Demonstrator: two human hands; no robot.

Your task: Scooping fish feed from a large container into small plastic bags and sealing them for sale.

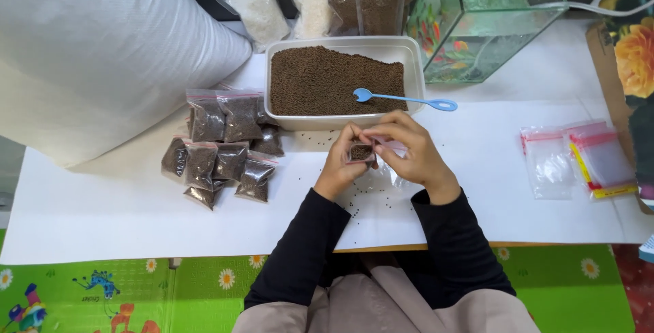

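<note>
Both hands meet near the desk's middle. The left hand (338, 163) and right hand (409, 150) pinch one small bag (361, 152) of brown grains, just below the tub (344, 81).

The fingers (381, 132) hide most of the small bag (361, 151); its seal cannot be told.

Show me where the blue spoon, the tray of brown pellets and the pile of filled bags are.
blue spoon (409, 99), head view, middle of its handle.
tray of brown pellets (340, 120), head view, near white wall.
pile of filled bags (225, 146), head view, a bag near the pile's centre.
</note>
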